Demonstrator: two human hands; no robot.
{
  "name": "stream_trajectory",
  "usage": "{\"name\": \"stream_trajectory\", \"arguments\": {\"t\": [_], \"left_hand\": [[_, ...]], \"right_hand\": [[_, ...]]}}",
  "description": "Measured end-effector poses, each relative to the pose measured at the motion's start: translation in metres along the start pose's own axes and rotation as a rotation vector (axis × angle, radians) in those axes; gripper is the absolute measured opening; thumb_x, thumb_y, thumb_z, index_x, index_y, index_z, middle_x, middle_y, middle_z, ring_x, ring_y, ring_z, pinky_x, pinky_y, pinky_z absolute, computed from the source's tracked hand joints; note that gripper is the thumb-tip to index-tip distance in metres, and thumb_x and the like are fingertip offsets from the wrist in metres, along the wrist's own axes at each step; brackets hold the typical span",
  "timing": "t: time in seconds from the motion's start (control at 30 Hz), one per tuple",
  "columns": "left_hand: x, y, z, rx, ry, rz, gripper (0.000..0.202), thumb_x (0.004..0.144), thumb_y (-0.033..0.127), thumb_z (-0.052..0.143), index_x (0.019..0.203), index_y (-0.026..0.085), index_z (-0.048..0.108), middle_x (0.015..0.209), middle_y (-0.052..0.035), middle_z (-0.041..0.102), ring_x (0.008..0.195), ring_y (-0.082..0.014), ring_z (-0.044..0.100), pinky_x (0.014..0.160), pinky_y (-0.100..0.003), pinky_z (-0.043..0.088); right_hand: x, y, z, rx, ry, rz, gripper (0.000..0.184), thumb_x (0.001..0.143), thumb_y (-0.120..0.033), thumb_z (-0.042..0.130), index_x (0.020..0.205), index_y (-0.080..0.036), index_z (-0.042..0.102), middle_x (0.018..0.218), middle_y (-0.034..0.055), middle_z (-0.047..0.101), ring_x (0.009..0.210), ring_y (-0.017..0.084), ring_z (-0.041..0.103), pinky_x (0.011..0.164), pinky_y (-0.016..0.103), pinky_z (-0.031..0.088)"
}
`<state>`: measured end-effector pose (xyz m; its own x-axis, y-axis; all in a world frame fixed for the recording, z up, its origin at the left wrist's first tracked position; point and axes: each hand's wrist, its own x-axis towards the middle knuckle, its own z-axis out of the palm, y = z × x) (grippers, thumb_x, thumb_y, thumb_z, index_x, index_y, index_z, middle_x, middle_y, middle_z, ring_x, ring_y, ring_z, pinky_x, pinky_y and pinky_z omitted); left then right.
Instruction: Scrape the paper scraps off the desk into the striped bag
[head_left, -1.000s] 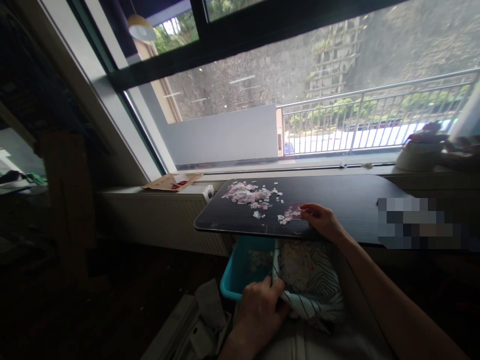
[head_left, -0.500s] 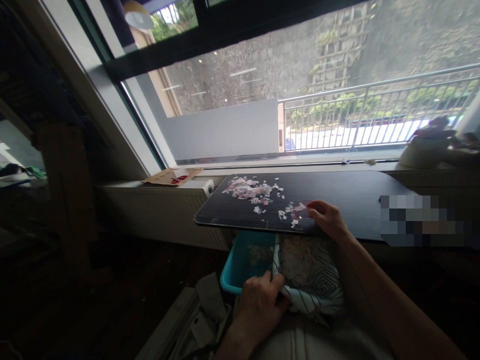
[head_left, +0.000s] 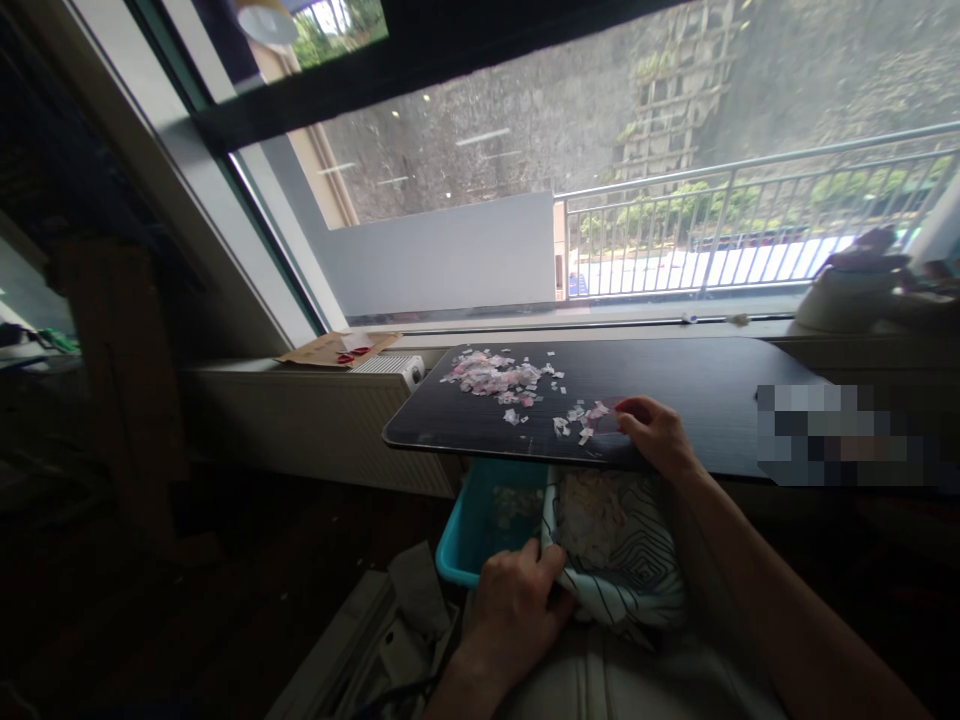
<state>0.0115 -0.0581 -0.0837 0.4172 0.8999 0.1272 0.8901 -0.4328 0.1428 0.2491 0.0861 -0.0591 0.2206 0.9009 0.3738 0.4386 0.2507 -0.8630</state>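
Note:
On the dark tabletop [head_left: 660, 375] lies a large pile of small white and pink paper-like pieces [head_left: 491, 374]. A smaller cluster of the same pieces [head_left: 581, 415] lies nearer the front edge. My right hand [head_left: 654, 430] pinches a thin, see-through pinkish sheet [head_left: 610, 413] at the right of that cluster; its exact kind is unclear. Below the table edge, my left hand [head_left: 521, 595] is closed on the rim of a basket lined with a patterned cloth [head_left: 645, 570]. Pale scraps [head_left: 589, 510] lie inside this lined basket.
A turquoise bin [head_left: 457, 550] with some small pieces in it adjoins the lined basket on the left. Red-handled scissors [head_left: 352, 354] rest on brown paper [head_left: 311, 352] above the radiator [head_left: 315, 415]. A blurred-out patch [head_left: 840, 435] covers the table's right end.
The whole view has shifted slightly. Pieces in the small cluster near my right hand lie a little differently. Both hands keep nearly the same positions and grips.

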Motion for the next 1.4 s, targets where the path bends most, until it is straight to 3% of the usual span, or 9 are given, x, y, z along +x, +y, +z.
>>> {"name": "stream_trajectory", "arguments": {"t": [0.13,0.3,0.43,0.6,0.77,0.93,1.1,1.3,1.4], "left_hand": [[0.000,0.000,0.000,0.001,-0.001,0.005,0.011,0.081,0.030,0.058,0.089,0.024,0.055,0.084,0.0002,0.058,0.072,-0.0193,0.056,0.062,-0.028,0.036],[-0.001,0.000,-0.001,0.007,0.006,0.007,0.010,0.082,0.031,0.057,0.090,0.025,0.055,0.085,0.0003,0.058,0.072,-0.0192,0.056,0.061,-0.028,0.035],[0.000,0.000,0.000,0.010,-0.004,0.007,0.011,0.081,0.032,0.058,0.089,0.024,0.055,0.084,0.0001,0.058,0.072,-0.0196,0.056,0.061,-0.028,0.036],[0.000,0.000,-0.001,0.019,-0.014,-0.003,0.012,0.081,0.031,0.058,0.090,0.024,0.056,0.085,-0.0003,0.058,0.073,-0.0196,0.057,0.062,-0.028,0.036],[0.000,0.001,-0.003,0.028,-0.034,-0.004,0.011,0.081,0.031,0.058,0.089,0.024,0.056,0.085,-0.0004,0.059,0.074,-0.0195,0.057,0.062,-0.028,0.036],[0.000,0.000,-0.001,0.040,0.001,0.009,0.011,0.080,0.031,0.059,0.088,0.024,0.056,0.083,0.0001,0.058,0.072,-0.0200,0.057,0.061,-0.029,0.035],[0.000,0.000,0.001,0.027,0.025,0.013,0.010,0.080,0.030,0.059,0.087,0.024,0.055,0.083,0.0005,0.058,0.071,-0.0200,0.057,0.060,-0.029,0.034],[0.000,0.000,0.000,0.010,0.032,0.011,0.010,0.080,0.029,0.058,0.087,0.024,0.055,0.081,0.0009,0.059,0.070,-0.0190,0.056,0.059,-0.028,0.033],[0.000,0.001,0.001,0.007,0.040,0.012,0.009,0.081,0.030,0.058,0.087,0.025,0.055,0.081,0.0008,0.059,0.070,-0.0191,0.057,0.059,-0.028,0.033]], "right_hand": [[-0.001,-0.001,-0.001,0.039,-0.077,-0.002,0.023,0.067,-0.032,0.057,0.080,-0.017,0.067,0.065,0.0027,0.066,0.061,0.017,0.060,0.058,0.028,0.046],[0.000,0.001,0.000,0.004,0.036,-0.004,0.023,0.067,-0.032,0.056,0.080,-0.017,0.067,0.068,0.0040,0.068,0.063,0.018,0.061,0.059,0.029,0.046],[-0.001,-0.002,-0.002,0.041,-0.122,-0.014,0.021,0.066,-0.033,0.058,0.077,-0.017,0.067,0.063,0.0018,0.065,0.059,0.017,0.059,0.058,0.028,0.045],[-0.003,-0.006,-0.003,0.027,-0.049,-0.002,0.021,0.066,-0.032,0.057,0.077,-0.017,0.066,0.060,0.0012,0.063,0.058,0.016,0.057,0.059,0.028,0.044],[-0.004,-0.007,-0.004,0.098,-0.199,-0.003,0.020,0.065,-0.033,0.059,0.075,-0.017,0.066,0.058,0.0001,0.062,0.054,0.015,0.055,0.053,0.026,0.043],[-0.005,-0.009,-0.004,0.134,-0.186,-0.011,0.019,0.066,-0.032,0.060,0.076,-0.018,0.066,0.061,0.0002,0.063,0.055,0.014,0.055,0.053,0.026,0.043],[-0.005,-0.008,-0.005,0.146,-0.276,0.005,0.017,0.067,-0.030,0.060,0.075,-0.017,0.066,0.060,0.0002,0.062,0.054,0.014,0.055,0.052,0.025,0.045],[0.002,-0.003,0.008,0.174,-0.155,-0.019,0.029,0.070,-0.038,0.061,0.090,-0.017,0.066,0.070,0.0032,0.066,0.056,0.014,0.056,0.055,0.027,0.047],[0.005,0.000,0.016,0.157,-0.180,-0.062,0.034,0.072,-0.041,0.061,0.095,-0.017,0.066,0.074,0.0038,0.067,0.059,0.014,0.057,0.058,0.028,0.048]]}}
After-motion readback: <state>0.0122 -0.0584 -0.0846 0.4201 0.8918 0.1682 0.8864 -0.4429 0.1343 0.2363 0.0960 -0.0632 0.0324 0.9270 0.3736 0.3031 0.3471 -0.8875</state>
